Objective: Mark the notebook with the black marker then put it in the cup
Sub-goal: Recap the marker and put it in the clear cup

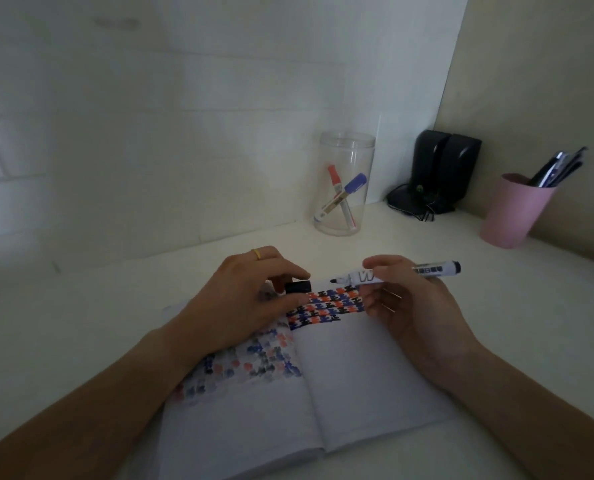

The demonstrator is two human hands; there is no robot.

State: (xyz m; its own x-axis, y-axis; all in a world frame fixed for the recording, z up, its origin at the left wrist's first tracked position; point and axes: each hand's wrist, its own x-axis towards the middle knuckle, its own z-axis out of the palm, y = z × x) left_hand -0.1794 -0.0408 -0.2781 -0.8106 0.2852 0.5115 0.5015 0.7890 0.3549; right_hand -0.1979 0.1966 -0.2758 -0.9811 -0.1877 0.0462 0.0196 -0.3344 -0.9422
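Observation:
An open notebook (351, 368) lies on the white desk, its pages carrying rows of black, blue and red marks near the top. My right hand (413, 306) holds the black marker (427, 270) level above the top of the right page, its bare tip pointing left. My left hand (250, 296) pinches the marker's black cap (298, 286) a short gap from the tip. A clear plastic cup (344, 183) stands upright behind the notebook with a red marker (337, 188) and a blue marker (352, 187) inside.
A pink cup (512, 213) full of pens stands at the right, against the beige wall. Two black speakers (444, 168) with cables sit in the back corner. The white wall runs close behind the desk (115, 299).

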